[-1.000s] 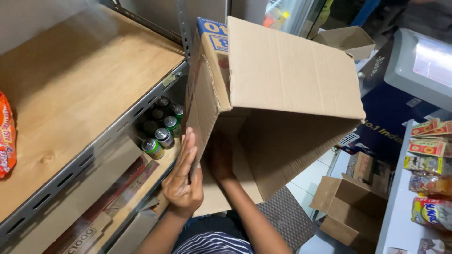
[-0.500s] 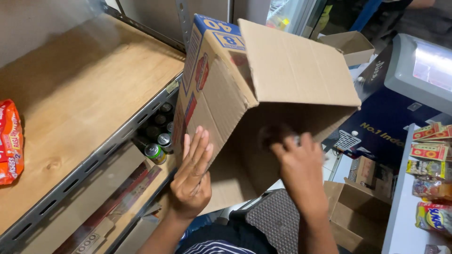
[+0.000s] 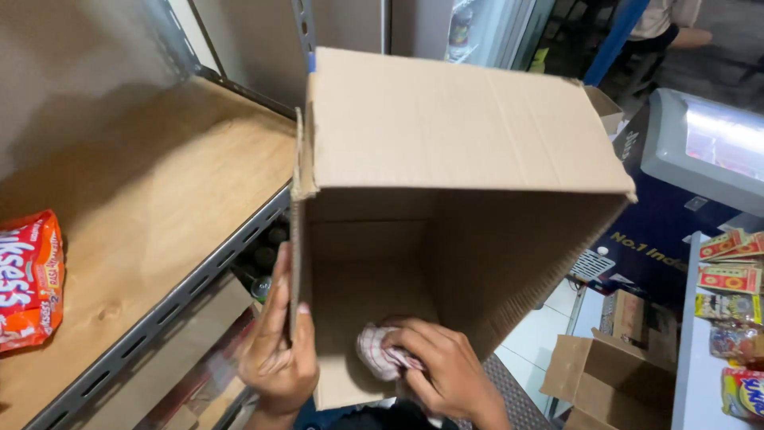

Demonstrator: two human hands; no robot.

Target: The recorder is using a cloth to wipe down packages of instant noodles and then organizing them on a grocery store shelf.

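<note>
Inside box [image 3: 446,263], cloth [image 3: 380,353] under fingers [image 3: 414,344]

Single head-worn view, steeply downward, close over the cardboard box [image 3: 446,239].

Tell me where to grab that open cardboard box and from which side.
Grab the cardboard box by its left wall edge, from the open near side, where the left hand already clasps it. The right hand holds a cloth inside.

Box [image 3: 446,159] mouth open, interior free past cloth [image 3: 382,354]; wooden shelf [image 3: 159,191] bare beside orange packet [image 3: 28,279].
</note>
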